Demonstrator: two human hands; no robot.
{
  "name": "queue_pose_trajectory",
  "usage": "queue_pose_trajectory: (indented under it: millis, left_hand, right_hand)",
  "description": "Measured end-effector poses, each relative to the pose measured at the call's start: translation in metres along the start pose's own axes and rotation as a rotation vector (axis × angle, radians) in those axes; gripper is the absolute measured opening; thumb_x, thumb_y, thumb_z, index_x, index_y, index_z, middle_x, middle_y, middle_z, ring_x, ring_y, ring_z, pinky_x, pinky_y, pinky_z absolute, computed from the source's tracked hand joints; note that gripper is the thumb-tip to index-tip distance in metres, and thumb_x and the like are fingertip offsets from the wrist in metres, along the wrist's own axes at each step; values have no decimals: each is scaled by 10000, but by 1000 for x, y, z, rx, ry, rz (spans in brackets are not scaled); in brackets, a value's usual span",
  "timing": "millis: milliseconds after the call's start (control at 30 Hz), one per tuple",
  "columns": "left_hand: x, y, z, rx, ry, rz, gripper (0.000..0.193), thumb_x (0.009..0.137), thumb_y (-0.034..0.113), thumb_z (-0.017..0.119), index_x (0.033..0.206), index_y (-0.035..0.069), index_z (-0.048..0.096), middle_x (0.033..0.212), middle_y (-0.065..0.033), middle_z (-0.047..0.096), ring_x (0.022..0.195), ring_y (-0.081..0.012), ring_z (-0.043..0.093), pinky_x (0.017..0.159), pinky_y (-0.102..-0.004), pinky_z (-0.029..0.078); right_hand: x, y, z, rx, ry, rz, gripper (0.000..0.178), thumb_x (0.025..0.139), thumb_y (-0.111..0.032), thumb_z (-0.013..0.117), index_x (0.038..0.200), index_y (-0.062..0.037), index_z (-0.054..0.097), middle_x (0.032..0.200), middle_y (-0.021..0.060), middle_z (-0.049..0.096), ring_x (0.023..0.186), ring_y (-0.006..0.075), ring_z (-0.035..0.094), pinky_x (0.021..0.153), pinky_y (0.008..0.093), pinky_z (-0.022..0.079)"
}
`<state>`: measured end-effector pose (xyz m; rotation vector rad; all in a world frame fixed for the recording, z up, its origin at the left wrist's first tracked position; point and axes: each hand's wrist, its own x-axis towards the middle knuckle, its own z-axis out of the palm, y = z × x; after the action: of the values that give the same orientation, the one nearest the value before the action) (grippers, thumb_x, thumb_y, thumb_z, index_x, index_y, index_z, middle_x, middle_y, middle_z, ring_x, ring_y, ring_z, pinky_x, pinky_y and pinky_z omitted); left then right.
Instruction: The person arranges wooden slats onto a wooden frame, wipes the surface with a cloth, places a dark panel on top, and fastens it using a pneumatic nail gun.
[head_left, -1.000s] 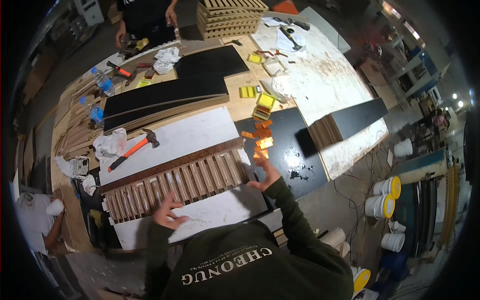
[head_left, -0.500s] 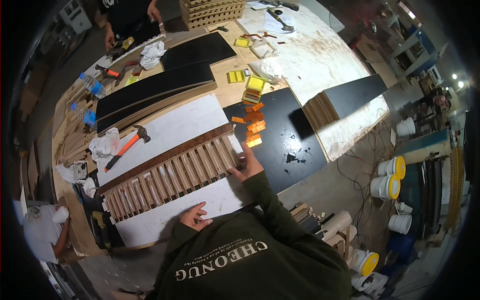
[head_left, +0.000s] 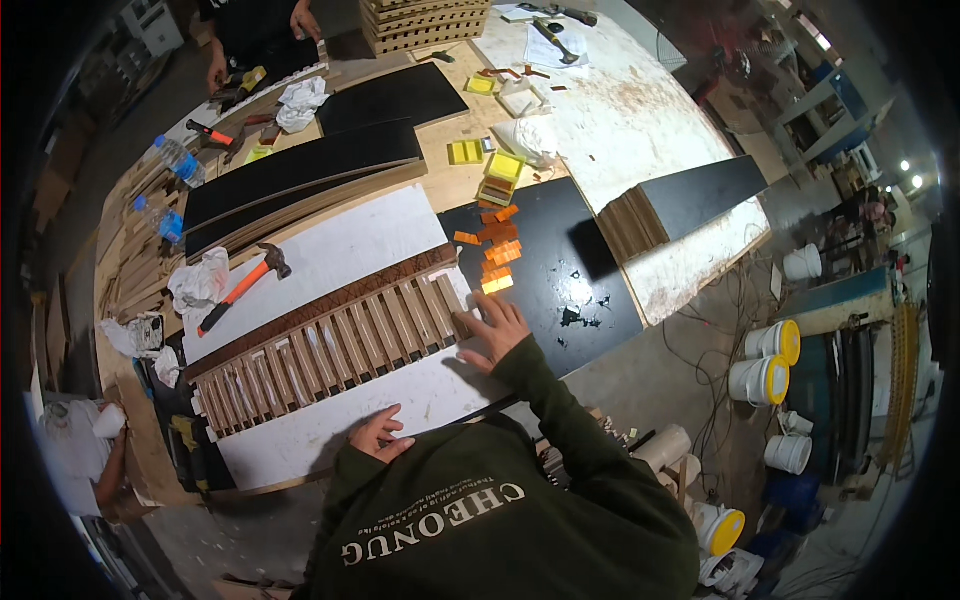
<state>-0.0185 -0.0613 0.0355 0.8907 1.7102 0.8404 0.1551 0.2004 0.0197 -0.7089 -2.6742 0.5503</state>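
A long slatted wooden panel (head_left: 330, 350) lies across a white board (head_left: 330, 250) on the workbench. My right hand (head_left: 495, 330) rests with spread fingers against the panel's right end, next to a black sheet (head_left: 560, 280). My left hand (head_left: 380, 432) lies on the white board's near strip (head_left: 300, 440), just below the slats, holding nothing. Small orange and yellow blocks (head_left: 495, 250) lie scattered just beyond my right hand.
An orange-handled hammer (head_left: 240, 285) lies on the white board at left. Long black panels (head_left: 300, 175), a stack of boards (head_left: 680, 200), rags and water bottles (head_left: 175, 160) crowd the bench. Another person (head_left: 260, 30) stands at the far side. Yellow-lidded buckets (head_left: 765, 360) stand on the floor at right.
My left hand slid right, off the slats' lower edge onto the bare white board. My right hand shifted slightly left along the panel's right end.
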Motion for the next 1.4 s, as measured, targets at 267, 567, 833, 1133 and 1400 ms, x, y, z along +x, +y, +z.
queue_pose_trajectory:
  millis: [267, 567, 833, 1133, 1400]
  left_hand:
    - [12, 10, 2, 39, -34, 66, 641, 743, 235, 730, 1297, 97, 438, 1000, -112, 606, 774, -168, 589, 659, -290, 484]
    - [21, 18, 1, 104, -108, 58, 627, 754, 232, 715, 1290, 63, 437, 988, -125, 613, 749, -182, 603, 674, -299, 500]
    - [21, 11, -1, 102, -86, 71, 631, 749, 228, 722, 1288, 64, 437, 989, -128, 613, 743, -178, 607, 674, -301, 499]
    - [21, 13, 1, 105, -102, 83, 632, 752, 237, 719, 1291, 65, 436, 986, -126, 613, 745, -178, 610, 670, -303, 498]
    - [20, 12, 1, 111, -87, 67, 634, 751, 244, 720, 1292, 73, 439, 985, -122, 610, 748, -174, 602, 664, -297, 500]
  right_hand:
    - [-6, 13, 11, -60, 10, -47, 456, 754, -313, 650, 1183, -208, 537, 1316, 103, 412, 1198, 330, 399, 965, 487, 329]
    - [16, 24, 6, -20, 171, -128, 311, 716, -156, 674, 1022, -203, 645, 1234, 107, 489, 1142, 292, 459, 919, 422, 384]
    - [-3, 16, 0, 6, 154, -144, 298, 685, -161, 702, 977, -198, 653, 1200, 81, 519, 1127, 287, 481, 933, 429, 381]
    - [8, 22, 2, -19, 197, -220, 255, 671, -155, 681, 923, -185, 656, 1175, 68, 538, 1124, 262, 487, 934, 426, 380]
    - [10, 21, 1, 34, 49, -173, 407, 681, -194, 687, 1073, -204, 577, 1297, 69, 439, 1242, 270, 374, 1007, 475, 300]
